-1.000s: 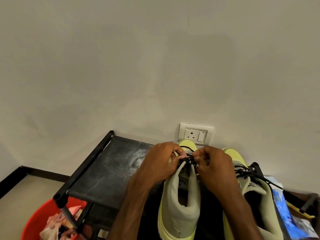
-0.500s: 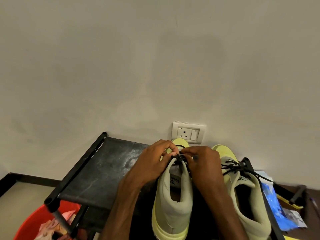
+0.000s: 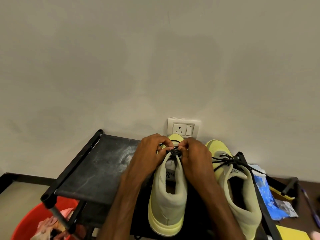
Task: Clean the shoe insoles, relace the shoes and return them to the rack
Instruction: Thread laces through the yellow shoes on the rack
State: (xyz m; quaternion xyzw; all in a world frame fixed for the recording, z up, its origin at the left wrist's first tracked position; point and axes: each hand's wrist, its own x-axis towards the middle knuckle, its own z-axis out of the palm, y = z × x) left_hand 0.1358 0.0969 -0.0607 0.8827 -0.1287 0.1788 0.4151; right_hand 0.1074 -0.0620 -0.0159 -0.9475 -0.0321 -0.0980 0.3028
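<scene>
Black fabric-topped shoe rack (image 3: 97, 170) carries two pale yellow-green high-top shoes, heels nearest: the left-side shoe (image 3: 167, 205) and, just beside it, the right-side shoe (image 3: 242, 201). Dark print on the left-side shoe's grey tongue label (image 3: 170, 176) is half hidden, unreadable. The left hand (image 3: 152, 153) and right hand (image 3: 194, 155) both pinch its thin black lace (image 3: 174, 152). Beyond sits a white wall socket (image 3: 183, 128).

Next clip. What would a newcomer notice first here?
At bottom centre, the left hand and right hand pinch the black lace atop a yellow-green shoe on the black rack. A matching second shoe stands just to its right. A red tub sits at lower left.
</scene>
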